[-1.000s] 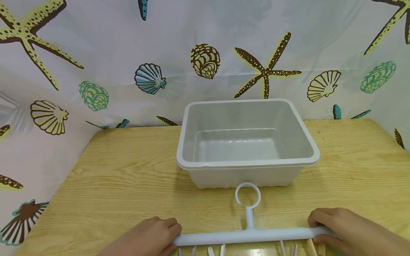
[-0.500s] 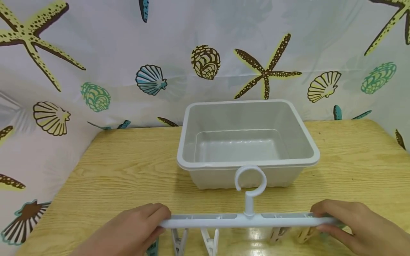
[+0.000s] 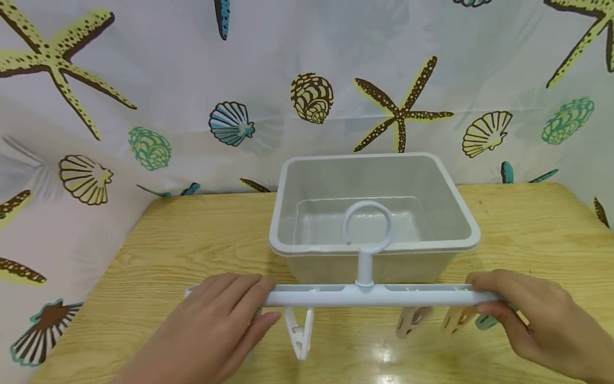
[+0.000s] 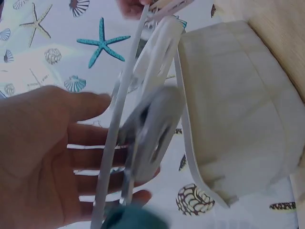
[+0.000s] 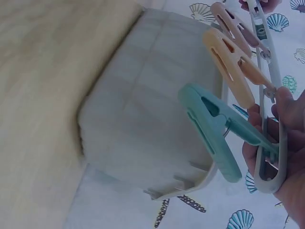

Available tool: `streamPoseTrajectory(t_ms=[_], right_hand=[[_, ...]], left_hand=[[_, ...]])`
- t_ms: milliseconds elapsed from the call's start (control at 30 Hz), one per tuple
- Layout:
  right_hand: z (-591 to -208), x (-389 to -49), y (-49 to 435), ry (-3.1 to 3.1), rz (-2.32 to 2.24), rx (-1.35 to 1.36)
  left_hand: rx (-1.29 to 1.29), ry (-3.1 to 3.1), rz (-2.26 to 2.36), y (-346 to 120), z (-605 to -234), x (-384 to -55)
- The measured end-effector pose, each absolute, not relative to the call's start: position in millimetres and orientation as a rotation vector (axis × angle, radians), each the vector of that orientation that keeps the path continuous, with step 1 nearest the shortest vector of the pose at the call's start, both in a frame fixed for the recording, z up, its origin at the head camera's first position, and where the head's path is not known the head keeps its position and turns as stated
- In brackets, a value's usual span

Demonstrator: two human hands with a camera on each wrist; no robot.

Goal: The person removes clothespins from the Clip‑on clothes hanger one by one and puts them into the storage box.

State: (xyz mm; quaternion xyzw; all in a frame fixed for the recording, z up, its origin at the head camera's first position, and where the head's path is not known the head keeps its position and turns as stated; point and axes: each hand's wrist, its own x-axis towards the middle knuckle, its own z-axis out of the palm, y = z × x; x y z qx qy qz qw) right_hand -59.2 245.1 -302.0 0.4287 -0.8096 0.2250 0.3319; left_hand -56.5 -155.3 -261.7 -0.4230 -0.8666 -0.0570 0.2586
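A white clip hanger (image 3: 326,296) with a ring hook (image 3: 366,205) is held level above the table, in front of the basin. My right hand (image 3: 532,314) grips its right end between thumb and fingers. At the left end, my left hand (image 3: 211,325) lies over the bar; the left wrist view shows its fingers straight behind the bar. A white clothespin (image 3: 301,336), a pinkish one (image 3: 411,321), a peach one (image 5: 228,67) and a green one (image 5: 205,129) hang beneath. Near my left fingers are a grey clothespin (image 4: 157,133) and a blurred teal one (image 4: 136,218).
A pale grey rectangular basin (image 3: 379,264) stands on the wooden table (image 3: 192,229), close behind the hanger. A white cloth (image 3: 268,42) printed with shells and starfish hangs at the back and sides.
The hanger has risen and moved away from me, its hook now overlapping the basin. My left hand has slid inward along the bar and loosened; the right keeps its grip.
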Motion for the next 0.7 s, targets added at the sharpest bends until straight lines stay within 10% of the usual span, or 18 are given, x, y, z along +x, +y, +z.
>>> streamPoseTrajectory(t_ms=[700], right_hand=[[-259, -106, 233, -2.024, 0.424, 1.055]], left_hand=[[-0.819, -2.226, -0.045, -104, -239, -100]])
